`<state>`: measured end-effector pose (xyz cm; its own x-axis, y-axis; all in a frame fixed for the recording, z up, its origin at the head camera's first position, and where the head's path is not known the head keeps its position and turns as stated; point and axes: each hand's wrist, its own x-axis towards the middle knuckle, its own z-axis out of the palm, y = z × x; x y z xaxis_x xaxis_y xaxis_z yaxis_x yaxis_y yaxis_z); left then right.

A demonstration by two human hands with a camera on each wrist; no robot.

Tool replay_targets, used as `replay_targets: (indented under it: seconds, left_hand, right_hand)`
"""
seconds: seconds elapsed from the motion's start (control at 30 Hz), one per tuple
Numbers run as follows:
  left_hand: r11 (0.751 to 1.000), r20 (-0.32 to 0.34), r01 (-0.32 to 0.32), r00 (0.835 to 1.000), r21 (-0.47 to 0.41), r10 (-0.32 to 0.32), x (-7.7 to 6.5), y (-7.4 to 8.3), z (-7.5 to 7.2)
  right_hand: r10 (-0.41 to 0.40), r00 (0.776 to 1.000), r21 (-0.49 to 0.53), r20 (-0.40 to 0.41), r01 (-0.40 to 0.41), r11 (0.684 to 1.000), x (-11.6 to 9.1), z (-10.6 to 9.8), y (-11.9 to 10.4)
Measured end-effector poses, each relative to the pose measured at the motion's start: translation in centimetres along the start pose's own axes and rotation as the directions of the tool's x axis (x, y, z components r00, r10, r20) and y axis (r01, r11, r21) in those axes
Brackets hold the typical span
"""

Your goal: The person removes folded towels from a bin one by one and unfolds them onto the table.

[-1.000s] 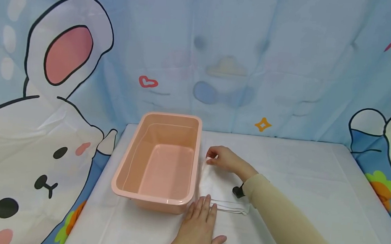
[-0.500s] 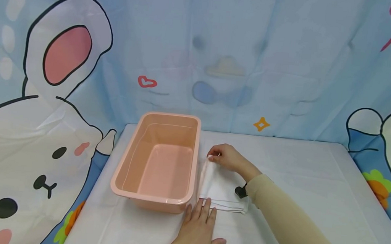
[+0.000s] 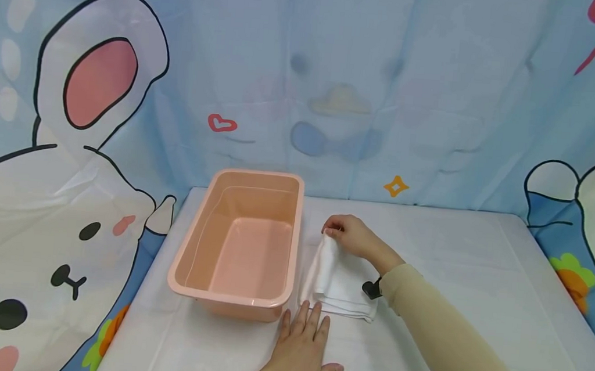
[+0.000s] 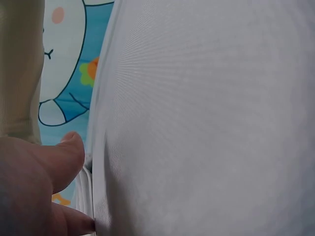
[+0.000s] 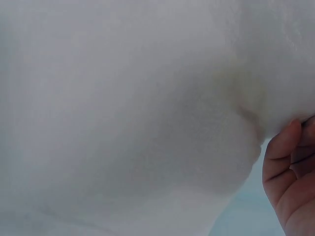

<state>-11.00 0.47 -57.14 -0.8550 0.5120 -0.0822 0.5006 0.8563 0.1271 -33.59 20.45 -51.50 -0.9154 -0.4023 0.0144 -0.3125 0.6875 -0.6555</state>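
A folded white cloth [image 3: 347,282] lies on the white-covered table, right of the peach basin. My right hand [image 3: 353,236] pinches its far left corner and holds that edge raised, so the left side of the cloth stands up in a fold. In the right wrist view the curled fingers [image 5: 280,167] show at the right edge beside the white fabric. Flat on the table near the front, my left hand [image 3: 299,349] has its fingers spread, with the fingertips at the cloth's near edge. Whether they press on the cloth, I cannot tell.
The peach plastic basin [image 3: 231,294] stands close to the cloth's left side with nothing inside it. A blue cartoon curtain [image 3: 440,103] hangs behind the table's back edge. White table cover [image 3: 468,280] spreads out to the right, partly under the right sleeve.
My right hand has moved slightly up and to the right, lifting the cloth's corner and folding its left edge inward. My left hand has stayed nearly in place.
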Motion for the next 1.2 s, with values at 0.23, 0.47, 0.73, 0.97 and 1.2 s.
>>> replay_targets:
  seconds: [0.23,0.47,0.73,0.97,1.2]
  left_hand:
    - [1.0,0.026,0.0,1.0,-0.02,0.001,-0.1,0.1,-0.2]
    - [0.999,0.042,0.005,0.999,-0.05,-0.003,0.0,-0.1,-0.2]
    - [0.998,0.061,0.001,0.998,-0.061,0.003,0.2,-0.2,-0.2]
    - [0.996,0.057,-0.001,0.998,-0.086,0.006,0.4,-0.3,-0.4]
    - [0.995,0.037,-0.011,0.999,-0.101,0.015,0.7,-0.3,-0.8]
  right_hand:
    - [0.019,1.0,0.03,-0.014,-0.018,0.999,-0.3,-0.4,0.5]
    - [0.03,1.0,0.058,-0.003,-0.03,0.998,-0.5,-0.1,0.5]
    - [0.015,0.999,0.051,0.031,-0.016,0.999,-0.4,0.9,0.3]
    - [0.005,0.999,0.057,0.053,-0.008,0.998,-0.4,1.9,-0.6]
    - [-0.077,0.983,0.075,0.168,0.065,0.995,-0.6,2.9,-1.9]
